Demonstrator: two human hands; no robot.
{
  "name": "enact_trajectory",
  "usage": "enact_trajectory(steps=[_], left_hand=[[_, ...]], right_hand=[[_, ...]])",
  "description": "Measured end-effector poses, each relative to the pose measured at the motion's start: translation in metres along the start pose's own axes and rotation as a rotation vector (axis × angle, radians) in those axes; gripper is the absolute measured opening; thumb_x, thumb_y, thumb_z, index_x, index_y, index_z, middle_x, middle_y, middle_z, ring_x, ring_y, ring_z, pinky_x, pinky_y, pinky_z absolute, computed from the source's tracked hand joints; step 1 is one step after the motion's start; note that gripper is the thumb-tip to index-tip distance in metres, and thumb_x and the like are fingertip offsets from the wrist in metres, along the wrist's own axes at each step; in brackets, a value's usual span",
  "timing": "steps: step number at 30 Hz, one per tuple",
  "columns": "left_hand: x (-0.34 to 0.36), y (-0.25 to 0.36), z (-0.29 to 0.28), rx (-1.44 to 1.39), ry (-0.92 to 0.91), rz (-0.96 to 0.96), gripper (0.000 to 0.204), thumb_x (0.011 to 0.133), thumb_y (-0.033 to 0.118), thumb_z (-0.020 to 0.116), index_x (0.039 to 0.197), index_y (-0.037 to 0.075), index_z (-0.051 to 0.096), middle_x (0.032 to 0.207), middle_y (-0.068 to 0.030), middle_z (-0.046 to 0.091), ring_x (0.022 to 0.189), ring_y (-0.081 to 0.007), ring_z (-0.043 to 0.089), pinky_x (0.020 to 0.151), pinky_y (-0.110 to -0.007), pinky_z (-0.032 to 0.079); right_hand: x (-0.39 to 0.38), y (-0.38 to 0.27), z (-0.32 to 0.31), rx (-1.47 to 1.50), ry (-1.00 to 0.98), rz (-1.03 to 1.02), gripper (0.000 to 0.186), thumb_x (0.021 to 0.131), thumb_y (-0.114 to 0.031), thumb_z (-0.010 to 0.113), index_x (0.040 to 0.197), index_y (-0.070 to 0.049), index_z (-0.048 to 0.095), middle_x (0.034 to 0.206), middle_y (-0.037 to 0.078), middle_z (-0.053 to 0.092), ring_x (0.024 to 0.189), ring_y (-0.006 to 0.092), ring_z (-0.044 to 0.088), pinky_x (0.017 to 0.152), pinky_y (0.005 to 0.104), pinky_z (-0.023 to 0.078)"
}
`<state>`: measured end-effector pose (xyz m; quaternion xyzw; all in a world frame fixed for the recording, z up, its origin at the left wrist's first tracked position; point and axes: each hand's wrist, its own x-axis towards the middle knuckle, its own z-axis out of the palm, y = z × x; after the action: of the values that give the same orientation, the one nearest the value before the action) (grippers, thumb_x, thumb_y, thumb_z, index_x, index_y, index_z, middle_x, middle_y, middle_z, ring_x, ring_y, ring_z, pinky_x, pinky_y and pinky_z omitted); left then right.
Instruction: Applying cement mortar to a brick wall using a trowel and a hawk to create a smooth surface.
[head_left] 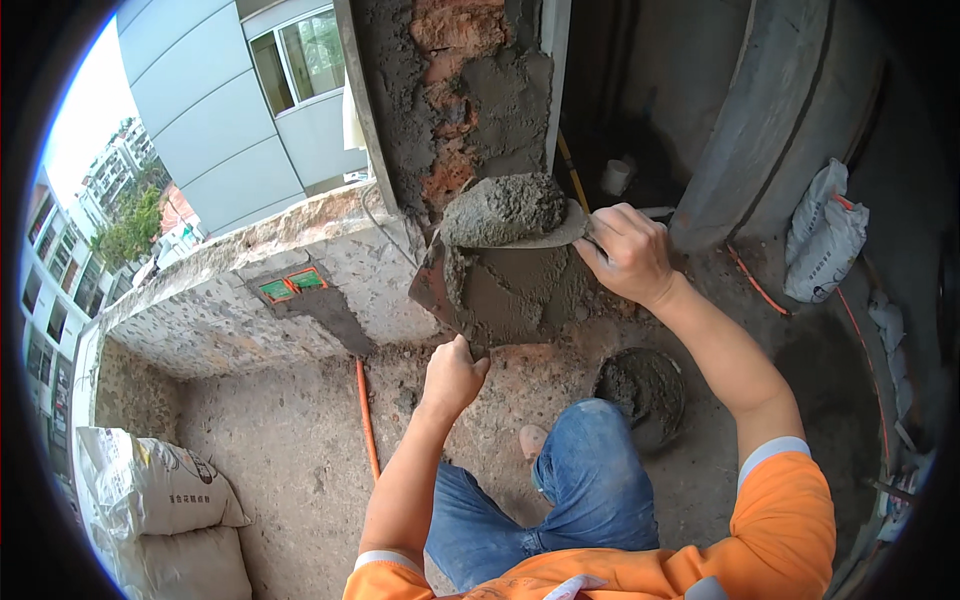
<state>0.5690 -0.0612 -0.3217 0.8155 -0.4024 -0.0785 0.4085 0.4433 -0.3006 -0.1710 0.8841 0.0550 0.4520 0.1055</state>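
My right hand (632,252) is closed round the handle end of a trowel (567,230). On the trowel blade lies a thick heap of wet grey mortar (505,208). Just below it, my left hand (453,378) grips the near edge or handle of a mortar board (432,292), which is held tilted and smeared with mortar. Which part of the board my fingers wrap cannot be made out. Straight ahead stands a narrow wall pier (455,90), partly coated in mortar, with red brick showing down its middle.
By my knee stands a round bucket (683,398) of mortar. White sacks (175,485) are stacked at lower left, and another sack (828,235) leans at right. An orange conduit (367,420) runs up to the low wall (235,305), which holds green socket boxes (293,285).
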Motion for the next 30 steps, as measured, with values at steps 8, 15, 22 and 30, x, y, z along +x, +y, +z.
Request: enact_trajectory(steps=[8,15,22,30], left_hand=[[-0.039,0.004,0.04,-0.581,-0.069,-0.525,0.024,0.082,0.016,0.068,0.082,-0.003,0.052,0.058,-0.0073,0.056,0.045,-0.016,0.054,0.043,-0.032,0.045],[-0.05,-0.019,0.04,-0.709,-0.048,-0.642,0.021,0.082,0.015,0.067,0.076,0.002,0.051,0.054,-0.0059,0.054,0.043,-0.0162,0.052,0.04,-0.031,0.041],[-0.052,-0.022,0.039,-0.747,-0.026,-0.692,0.019,0.08,0.007,0.067,0.07,0.006,0.051,0.055,-0.0027,0.051,0.04,-0.0144,0.048,0.039,-0.03,0.041],[-0.06,-0.014,0.027,-0.748,-0.046,-0.713,0.025,0.081,0.011,0.066,0.061,0.006,0.051,0.05,-0.0035,0.051,0.039,-0.0148,0.048,0.039,-0.03,0.04]], right_hand=[[0.095,0.04,0.068,0.527,0.353,0.222,0.027,0.087,-0.023,0.069,0.086,0.003,0.067,0.077,0.014,0.062,0.071,0.0294,0.062,0.063,0.0342,0.05],[0.135,0.15,0.086,1.131,0.031,0.973,0.031,0.084,-0.031,0.067,0.093,-0.001,0.067,0.073,0.003,0.059,0.061,0.0123,0.055,0.055,0.0275,0.045],[0.123,0.132,0.063,0.993,0.056,1.083,0.03,0.084,-0.031,0.067,0.091,-0.001,0.066,0.073,0.003,0.058,0.06,0.0119,0.054,0.053,0.0279,0.044],[0.106,0.106,0.068,0.476,0.125,0.75,0.042,0.087,-0.038,0.061,0.072,0.001,0.061,0.068,0.012,0.059,0.063,0.0222,0.058,0.059,0.0374,0.045]])
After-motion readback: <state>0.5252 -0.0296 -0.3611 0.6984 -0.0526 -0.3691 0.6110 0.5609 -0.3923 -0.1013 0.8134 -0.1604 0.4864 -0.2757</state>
